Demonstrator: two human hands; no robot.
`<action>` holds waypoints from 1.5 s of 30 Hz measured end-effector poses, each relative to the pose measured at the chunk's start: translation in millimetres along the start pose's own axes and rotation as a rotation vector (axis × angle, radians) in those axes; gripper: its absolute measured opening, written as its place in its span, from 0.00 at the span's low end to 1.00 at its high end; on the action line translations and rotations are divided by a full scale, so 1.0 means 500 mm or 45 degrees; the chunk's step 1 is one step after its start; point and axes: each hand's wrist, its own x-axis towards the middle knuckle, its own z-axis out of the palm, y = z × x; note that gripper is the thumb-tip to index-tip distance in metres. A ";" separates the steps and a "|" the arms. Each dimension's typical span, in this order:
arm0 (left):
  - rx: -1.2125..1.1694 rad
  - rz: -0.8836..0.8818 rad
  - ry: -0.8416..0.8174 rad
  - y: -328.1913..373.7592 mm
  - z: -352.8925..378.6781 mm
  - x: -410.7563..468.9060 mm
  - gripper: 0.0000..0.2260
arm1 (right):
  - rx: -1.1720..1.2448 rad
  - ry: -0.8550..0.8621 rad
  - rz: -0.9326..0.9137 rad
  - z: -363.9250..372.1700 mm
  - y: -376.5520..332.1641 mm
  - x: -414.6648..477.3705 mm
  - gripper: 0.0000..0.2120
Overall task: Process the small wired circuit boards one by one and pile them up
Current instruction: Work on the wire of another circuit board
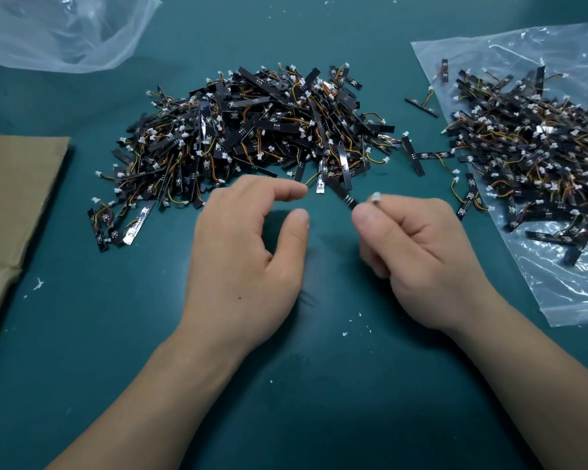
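While the left hand (245,252) is spread, the right hand (418,252) pinches a circuit board (342,195) slanting up-left.

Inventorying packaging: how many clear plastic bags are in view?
2. A crumpled bag lies at top left of the view; a flat bag lies at right, under a pile of boards. Others may be out of frame.

near end of board (344,197) inside fingers (408,212) of right hand (418,252)
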 end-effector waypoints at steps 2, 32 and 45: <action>0.146 0.043 -0.071 -0.002 0.002 0.000 0.11 | 0.183 0.224 0.027 -0.001 0.000 0.005 0.21; -0.328 0.005 -0.008 0.004 0.000 -0.005 0.06 | 0.029 0.138 0.117 0.008 0.019 0.005 0.09; -0.450 -0.040 0.028 0.000 0.000 -0.002 0.08 | 0.022 0.065 0.044 0.005 0.000 -0.004 0.06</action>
